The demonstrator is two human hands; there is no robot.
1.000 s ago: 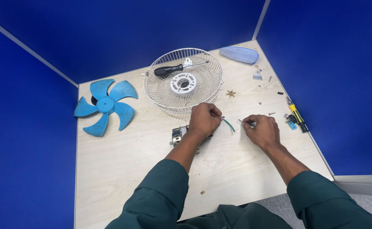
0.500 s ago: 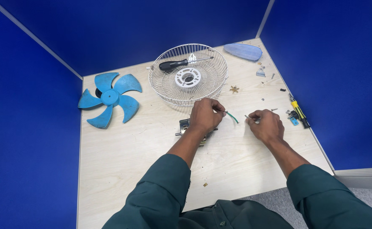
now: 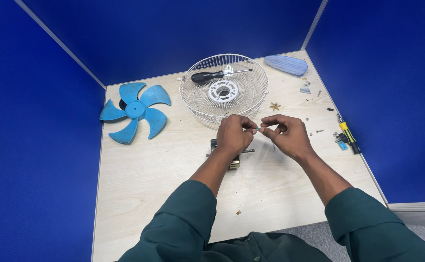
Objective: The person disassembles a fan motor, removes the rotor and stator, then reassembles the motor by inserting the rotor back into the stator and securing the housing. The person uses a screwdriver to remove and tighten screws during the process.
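Since the earlier frame the two hands have come together: they were apart on the table, and now the left hand (image 3: 232, 134) and the right hand (image 3: 286, 135) meet fingertip to fingertip above the middle of the table (image 3: 139, 179). Between them they pinch a small teal wire (image 3: 257, 129), only a short bit of which shows between the fingertips; the left hand is curled tight on its end and the right hand grips the other end between thumb and forefinger, the remaining fingers bent. Just under and near of the left hand lies a small metal motor (image 3: 232, 154) with its shaft pointing right. Far of the hands sits a white wire fan guard (image 3: 224, 87), dish side up, with a black-handled screwdriver (image 3: 211, 75) lying across it. A blue fan blade (image 3: 135, 110) lies well to the left. At the far right corner rests a pale blue cover (image 3: 286, 64), and a small brass star-shaped piece (image 3: 274, 106) lies between the guard and the right hand. A yellow-handled screwdriver (image 3: 347, 137) lies at the right edge, with loose screws scattered near it.
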